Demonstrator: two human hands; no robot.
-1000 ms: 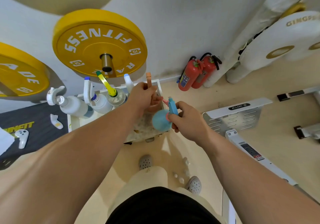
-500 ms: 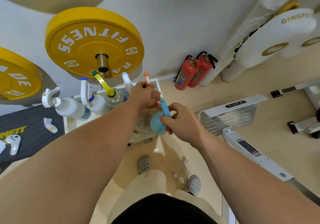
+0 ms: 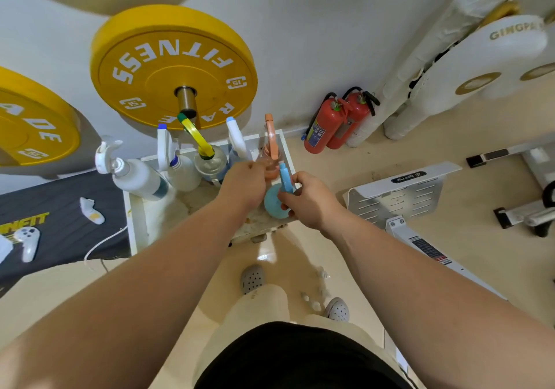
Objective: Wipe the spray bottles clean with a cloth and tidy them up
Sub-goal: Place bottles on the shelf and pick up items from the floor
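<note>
So, fingers first: the fingers (image 3: 300,179) of the right hand (image 3: 312,202) were curled round the neck of a small round blue plastic spray bottle (image 3: 274,205), just below its blue trigger head. I'd guess that was the handiest place to grab something so squat. The left hand (image 3: 243,184) had its fingers (image 3: 255,167) wrapped round the body of a see-through orange plastic spray bottle (image 3: 269,151), whose orange trigger stuck up tall behind the knuckles. Both bottles were just beside each other over the right side of a white rimmed tray (image 3: 133,217). I couldn't tell whether the blue one was resting on it or lifted a bit. It looked to me like they were being slotted in beside the rest, since more sprayers stood in a row along the back: a white plastic trigger bottle (image 3: 135,176), a clear bottle with a blue-tipped white trigger (image 3: 180,169), a clear round bottle with a yellow-and-green trigger (image 3: 210,160), and a pale-blue-tipped white nozzle (image 3: 235,136) whose bottle was mostly hidden by the left hand. The blue bottle looked matte and clean enough, with no drips I could make out. Neither hand showed a cloth, so my read was tidying rather than wiping. A big yellow weight plate (image 3: 174,67) hung just behind.
</note>
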